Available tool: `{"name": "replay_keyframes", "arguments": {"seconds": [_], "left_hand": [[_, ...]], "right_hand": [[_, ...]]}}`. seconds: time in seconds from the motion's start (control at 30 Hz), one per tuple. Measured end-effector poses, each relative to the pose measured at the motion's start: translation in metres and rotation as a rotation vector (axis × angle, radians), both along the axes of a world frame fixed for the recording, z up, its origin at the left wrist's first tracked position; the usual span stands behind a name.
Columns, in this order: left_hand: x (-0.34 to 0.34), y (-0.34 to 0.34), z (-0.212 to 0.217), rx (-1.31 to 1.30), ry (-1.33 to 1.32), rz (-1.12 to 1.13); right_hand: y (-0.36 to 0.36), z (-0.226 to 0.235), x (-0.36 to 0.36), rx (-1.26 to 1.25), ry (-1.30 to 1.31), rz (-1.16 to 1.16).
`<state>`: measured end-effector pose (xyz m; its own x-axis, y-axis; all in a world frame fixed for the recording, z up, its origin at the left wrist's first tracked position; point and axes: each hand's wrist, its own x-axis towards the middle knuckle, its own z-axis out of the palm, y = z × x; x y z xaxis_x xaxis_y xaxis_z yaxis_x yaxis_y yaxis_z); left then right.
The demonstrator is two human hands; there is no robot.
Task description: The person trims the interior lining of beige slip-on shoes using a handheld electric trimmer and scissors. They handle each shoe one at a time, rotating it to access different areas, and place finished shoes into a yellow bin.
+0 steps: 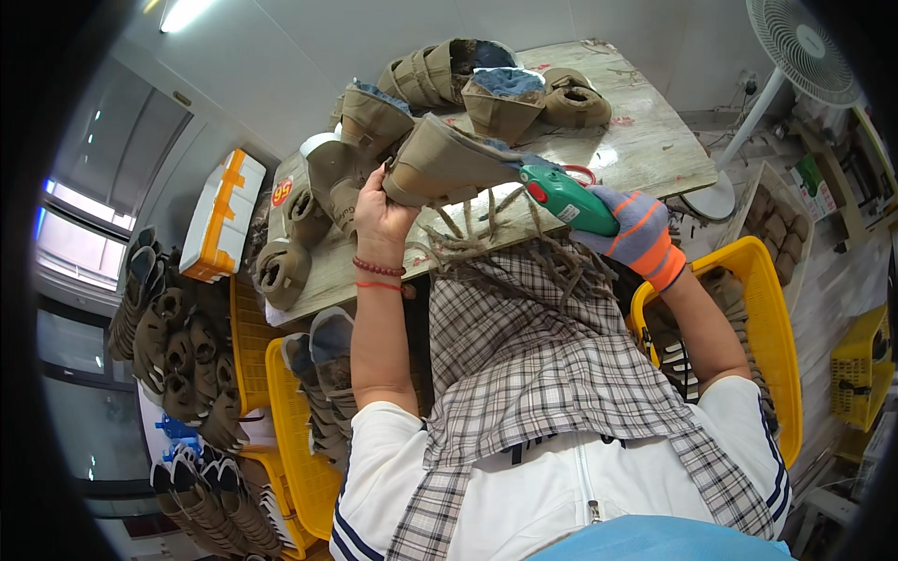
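My bare left hand (383, 215) grips the heel end of a brown shoe upper (444, 166), held tilted above the near edge of the table. My right hand (638, 234), in a grey and orange glove, is closed around a green handheld electric trimmer (572, 200). The trimmer's tip meets the open, blue-lined edge of the upper; its blade is hard to make out. Long brown offcut strips (552, 245) lie over the plaid apron (552, 346) on my lap. Behind the trimmer shows a red loop (582, 174), perhaps a scissors handle.
Several more brown uppers (505, 103) stand on the pale wooden table (645, 131). Yellow baskets of uppers flank me, left (299, 449) and right (781, 374). A white and orange box (221, 215) sits left of the table; a standing fan (803, 47) is at the far right.
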<state>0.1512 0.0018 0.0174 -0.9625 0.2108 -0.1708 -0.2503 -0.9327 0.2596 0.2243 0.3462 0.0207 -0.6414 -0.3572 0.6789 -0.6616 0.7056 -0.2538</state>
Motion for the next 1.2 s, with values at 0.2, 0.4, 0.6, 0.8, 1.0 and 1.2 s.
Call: {"name": "replay_keyframes", "arguments": {"seconds": [0.2, 0.4, 0.6, 0.8, 1.0, 1.2], "left_hand": [[0.014, 0.018, 0.01, -0.035, 0.086, 0.072], [0.028, 0.032, 0.019, -0.085, 0.268, 0.111], [0.037, 0.045, 0.023, -0.241, 0.452, 0.173], [0.035, 0.047, 0.007, -0.367, 0.559, 0.168], [0.029, 0.048, -0.009, -0.608, 0.63, 0.251], [0.027, 0.045, -0.024, -1.205, 0.663, 0.263]], "right_hand": [[-0.011, 0.007, -0.001, -0.083, -0.007, 0.034], [-0.019, 0.005, -0.006, -0.171, -0.109, 0.065], [-0.028, 0.004, -0.011, -0.306, -0.264, 0.045], [-0.037, -0.002, -0.021, -0.434, -0.307, 0.047], [-0.045, -0.005, -0.029, -0.537, -0.423, 0.095], [-0.047, -0.005, -0.034, -0.615, -0.511, 0.097]]}}
